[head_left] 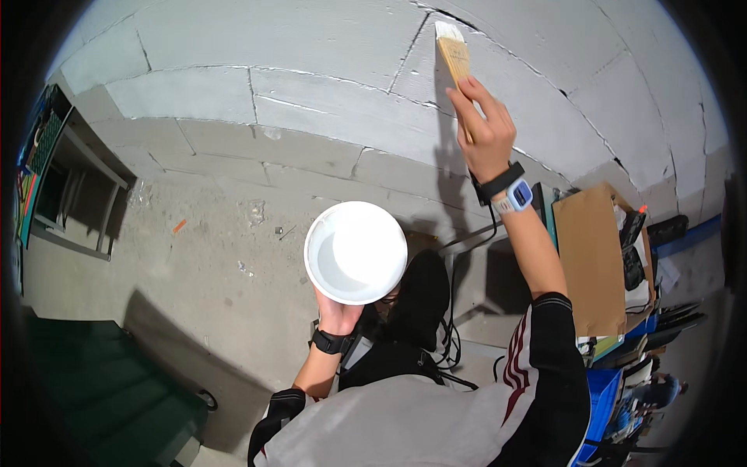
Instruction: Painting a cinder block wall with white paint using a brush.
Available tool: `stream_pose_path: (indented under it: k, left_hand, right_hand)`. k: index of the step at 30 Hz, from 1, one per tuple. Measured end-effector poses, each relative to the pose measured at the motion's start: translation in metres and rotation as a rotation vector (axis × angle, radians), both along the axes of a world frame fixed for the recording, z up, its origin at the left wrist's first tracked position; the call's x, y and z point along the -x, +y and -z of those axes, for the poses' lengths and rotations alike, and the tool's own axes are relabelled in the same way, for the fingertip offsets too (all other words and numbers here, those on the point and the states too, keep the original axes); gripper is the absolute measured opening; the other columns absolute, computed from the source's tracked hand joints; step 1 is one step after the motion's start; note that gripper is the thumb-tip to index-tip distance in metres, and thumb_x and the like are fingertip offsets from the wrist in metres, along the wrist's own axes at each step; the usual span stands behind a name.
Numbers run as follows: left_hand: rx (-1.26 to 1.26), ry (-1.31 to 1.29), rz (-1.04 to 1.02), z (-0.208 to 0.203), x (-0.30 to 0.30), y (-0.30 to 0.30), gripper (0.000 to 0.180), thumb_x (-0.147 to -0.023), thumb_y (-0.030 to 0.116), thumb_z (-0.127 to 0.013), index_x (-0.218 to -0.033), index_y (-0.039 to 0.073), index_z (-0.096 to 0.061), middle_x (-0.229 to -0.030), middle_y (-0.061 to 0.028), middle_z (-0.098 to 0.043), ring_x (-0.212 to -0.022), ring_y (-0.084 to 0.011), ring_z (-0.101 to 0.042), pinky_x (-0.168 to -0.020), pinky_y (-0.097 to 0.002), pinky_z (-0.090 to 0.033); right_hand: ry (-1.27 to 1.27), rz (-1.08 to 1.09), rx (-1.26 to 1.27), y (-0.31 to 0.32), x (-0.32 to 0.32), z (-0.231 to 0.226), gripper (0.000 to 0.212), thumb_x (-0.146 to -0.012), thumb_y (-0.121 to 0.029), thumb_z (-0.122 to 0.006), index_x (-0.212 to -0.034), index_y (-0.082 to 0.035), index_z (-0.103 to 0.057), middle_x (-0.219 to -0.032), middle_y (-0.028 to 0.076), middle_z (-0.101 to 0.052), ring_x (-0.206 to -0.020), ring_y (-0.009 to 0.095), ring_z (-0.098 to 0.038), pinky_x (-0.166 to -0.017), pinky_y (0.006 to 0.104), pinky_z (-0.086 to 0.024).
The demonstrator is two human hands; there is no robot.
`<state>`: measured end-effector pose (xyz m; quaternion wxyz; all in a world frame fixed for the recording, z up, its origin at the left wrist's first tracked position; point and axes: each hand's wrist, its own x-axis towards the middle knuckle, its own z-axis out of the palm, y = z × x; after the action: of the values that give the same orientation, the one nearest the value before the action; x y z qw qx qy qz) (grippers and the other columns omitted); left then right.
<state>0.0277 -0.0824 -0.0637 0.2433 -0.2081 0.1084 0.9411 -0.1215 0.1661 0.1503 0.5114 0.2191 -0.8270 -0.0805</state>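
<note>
My right hand [486, 128] is raised toward the block wall and grips a flat paintbrush [454, 58] by its wooden handle. White bristles point up at the wall, close to a joint between blocks; whether they touch it I cannot tell. Below, my left hand [339, 313] supports a round white bucket [314, 268] from underneath, its fingers mostly hidden behind it. White paint [362, 251] shows inside the bucket. The wall [311, 74] is whitish in its upper rows and greyer in the lower row near the floor.
A cardboard box [585, 265] with assorted items stands at the right, near a blue crate [603, 405]. On the left are a metal-framed table [74, 241] and a dark green wheeled bin [109, 381]. Small debris, including an orange scrap [180, 226], lies on the concrete floor.
</note>
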Motion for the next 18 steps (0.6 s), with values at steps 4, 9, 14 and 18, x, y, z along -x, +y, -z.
stream_pose_path:
  k: [4,9,14,18]
  left_hand:
    - [0.0,0.042,0.047,-0.005,-0.001,0.005,0.059,-0.099,0.049,-0.044,-0.146,0.014,-0.04,-0.146,-0.0045,-0.046,-0.132,-0.0254,-0.046,-0.109,-0.0438,-0.04]
    - [0.059,0.03,0.065,-0.008,-0.005,0.006,0.058,-0.101,0.049,-0.038,-0.146,0.012,-0.039,-0.145,-0.0049,-0.046,-0.13,-0.0247,-0.047,-0.105,-0.0429,-0.043]
    - [0.054,0.061,0.056,-0.002,-0.015,0.004,0.062,-0.098,0.053,-0.042,-0.146,0.015,-0.039,-0.148,-0.0042,-0.044,-0.134,-0.026,-0.044,-0.109,-0.0448,-0.039]
    - [0.046,0.056,0.055,-0.001,-0.009,0.005,0.062,-0.098,0.054,-0.043,-0.147,0.015,-0.039,-0.148,-0.0042,-0.044,-0.134,-0.0262,-0.044,-0.11,-0.0451,-0.039]
  right_hand:
    - [-0.157,0.121,-0.134,-0.002,0.001,0.04,0.014,-0.08,-0.005,-0.062,-0.092,-0.009,-0.068,-0.106,0.007,-0.068,-0.096,0.024,-0.068,-0.073,0.0337,-0.052]
    - [-0.594,0.041,0.045,-0.002,-0.011,0.076,0.016,-0.08,-0.005,-0.065,-0.096,-0.008,-0.069,-0.103,0.011,-0.068,-0.077,0.024,-0.069,-0.064,0.0335,-0.054]
    - [-0.275,-0.112,0.576,0.034,-0.016,0.034,0.011,-0.088,-0.008,-0.066,-0.096,-0.004,-0.073,-0.088,0.012,-0.071,-0.073,0.025,-0.068,-0.064,0.0309,-0.051]
    - [-0.21,0.009,0.755,0.065,-0.029,0.047,0.011,-0.087,-0.007,-0.067,-0.095,-0.002,-0.073,-0.081,0.013,-0.07,-0.072,0.022,-0.068,-0.065,0.0289,-0.05]
